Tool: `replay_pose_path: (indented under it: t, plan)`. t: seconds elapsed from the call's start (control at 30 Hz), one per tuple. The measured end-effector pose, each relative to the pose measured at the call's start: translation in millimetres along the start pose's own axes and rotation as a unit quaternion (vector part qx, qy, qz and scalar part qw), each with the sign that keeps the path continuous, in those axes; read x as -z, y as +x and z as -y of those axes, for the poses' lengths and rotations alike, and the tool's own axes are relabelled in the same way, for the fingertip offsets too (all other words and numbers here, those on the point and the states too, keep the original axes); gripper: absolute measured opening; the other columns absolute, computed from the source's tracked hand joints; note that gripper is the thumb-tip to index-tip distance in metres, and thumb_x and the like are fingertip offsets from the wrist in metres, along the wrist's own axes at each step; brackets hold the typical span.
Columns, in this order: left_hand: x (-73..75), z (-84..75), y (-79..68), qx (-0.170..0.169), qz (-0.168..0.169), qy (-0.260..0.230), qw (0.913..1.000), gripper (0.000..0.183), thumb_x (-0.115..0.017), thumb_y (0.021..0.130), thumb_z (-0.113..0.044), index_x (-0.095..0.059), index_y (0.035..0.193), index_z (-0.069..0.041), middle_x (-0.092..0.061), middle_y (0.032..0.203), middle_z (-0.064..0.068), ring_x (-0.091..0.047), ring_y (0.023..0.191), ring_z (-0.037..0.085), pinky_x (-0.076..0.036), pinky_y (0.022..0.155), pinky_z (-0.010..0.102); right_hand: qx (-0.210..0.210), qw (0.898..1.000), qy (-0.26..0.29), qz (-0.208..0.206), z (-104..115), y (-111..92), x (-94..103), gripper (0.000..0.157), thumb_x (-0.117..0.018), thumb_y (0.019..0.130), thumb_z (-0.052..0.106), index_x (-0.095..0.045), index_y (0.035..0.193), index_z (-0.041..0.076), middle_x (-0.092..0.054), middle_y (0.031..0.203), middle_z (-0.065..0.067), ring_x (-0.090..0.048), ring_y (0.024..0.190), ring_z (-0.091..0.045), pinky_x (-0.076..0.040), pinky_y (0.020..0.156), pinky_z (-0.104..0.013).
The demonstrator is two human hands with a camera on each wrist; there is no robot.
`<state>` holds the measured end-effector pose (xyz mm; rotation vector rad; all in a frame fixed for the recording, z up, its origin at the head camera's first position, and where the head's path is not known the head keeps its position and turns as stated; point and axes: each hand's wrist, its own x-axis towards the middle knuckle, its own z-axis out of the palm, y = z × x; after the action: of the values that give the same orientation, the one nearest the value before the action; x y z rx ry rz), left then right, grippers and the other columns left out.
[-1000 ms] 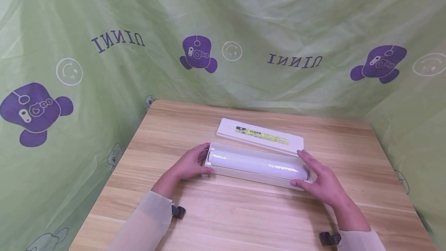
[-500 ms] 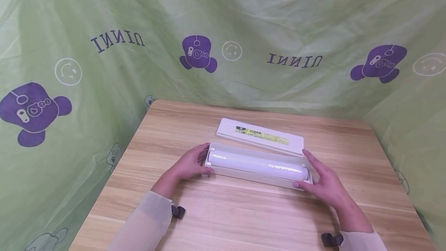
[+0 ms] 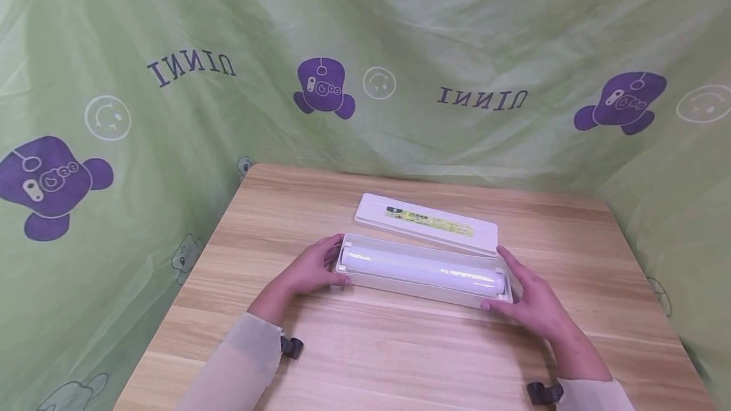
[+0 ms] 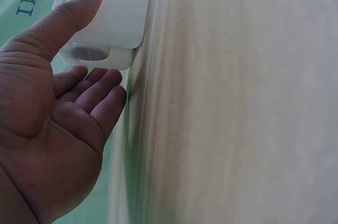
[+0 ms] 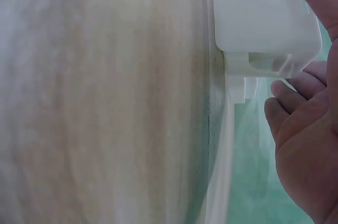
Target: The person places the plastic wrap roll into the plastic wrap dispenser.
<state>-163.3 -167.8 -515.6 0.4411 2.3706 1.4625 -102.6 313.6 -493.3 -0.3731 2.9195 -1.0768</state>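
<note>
A long white cling film box (image 3: 400, 287) sits on the table with its top off, and a shiny roll of cling film (image 3: 422, 267) lies inside. My left hand (image 3: 311, 268) holds the box's left end, thumb on the front wall, fingers round the end and back. At the right end, my right hand (image 3: 533, 300) spans the box with the thumb at the front wall and the index finger reaching the back. The wrist views show both thumbs against the box's side (image 4: 116, 12), with the other fingers curled by its ends. Behind the box lies the flat white lid (image 3: 371, 211), labelled in yellow.
The wood-grain table (image 3: 400, 360) carries the box and lid. A green curtain (image 3: 400, 144) with purple figures hangs behind and at both sides. The lid's right corner nearly meets my right index fingertip.
My right hand has shifted slightly to the right along the box's end, baring more of its right corner. My left hand, the box and the lid have stayed put.
</note>
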Motion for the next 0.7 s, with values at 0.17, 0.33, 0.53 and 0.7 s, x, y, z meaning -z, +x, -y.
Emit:
replay_pose_path:
  t: [0.17, 0.33, 0.53, 0.7]
  plan:
    - [0.7, -2.3, -1.0, -0.001, -0.002, 0.003, 1.0000, 0.118, -0.097, 0.071, -0.025, -0.026, 0.163, -0.001, -0.032, 0.166, 0.014, -0.037, 0.150, 0.029, -0.032, 0.122, 0.038, -0.007, 1.000, -0.009, 0.007, -2.5, 0.6, 1.0, 0.128, -0.092, 0.071, 0.054, -0.014, 0.168, 0.027, -0.032, 0.157, -0.038, -0.037, 0.137, -0.063, -0.033, 0.110, -0.075]
    - [1.1, -2.3, -0.2, -0.004, 0.000, 0.010, 0.9999, 0.118, -0.097, 0.071, -0.025, -0.026, 0.163, -0.001, -0.032, 0.166, 0.013, -0.038, 0.149, 0.029, -0.032, 0.122, 0.037, -0.018, 1.000, -0.018, 0.015, -3.6, 0.6, 1.6, 0.129, -0.092, 0.071, 0.056, -0.015, 0.168, 0.020, -0.033, 0.156, -0.040, -0.038, 0.136, -0.064, -0.034, 0.110, -0.074]
    - [1.4, -1.5, 0.0, -0.007, 0.002, 0.011, 0.9999, 0.118, -0.097, 0.071, -0.026, -0.026, 0.162, -0.001, -0.033, 0.166, 0.014, -0.038, 0.149, 0.029, -0.032, 0.122, 0.038, -0.028, 0.999, -0.024, 0.024, -1.9, 0.6, 2.5, 0.131, -0.091, 0.070, 0.058, -0.015, 0.168, 0.016, -0.034, 0.154, -0.042, -0.038, 0.136, -0.064, -0.034, 0.110, -0.075]
    - [2.0, -1.7, -0.4, -0.005, 0.001, 0.011, 0.9999, 0.119, -0.097, 0.070, -0.026, -0.026, 0.162, -0.001, -0.033, 0.166, 0.015, -0.039, 0.149, 0.030, -0.032, 0.122, 0.039, -0.035, 0.999, -0.019, 0.033, -1.3, -0.2, 3.2, 0.130, -0.090, 0.071, 0.059, -0.015, 0.168, 0.015, -0.032, 0.155, -0.042, -0.036, 0.137, -0.064, -0.033, 0.110, -0.074]
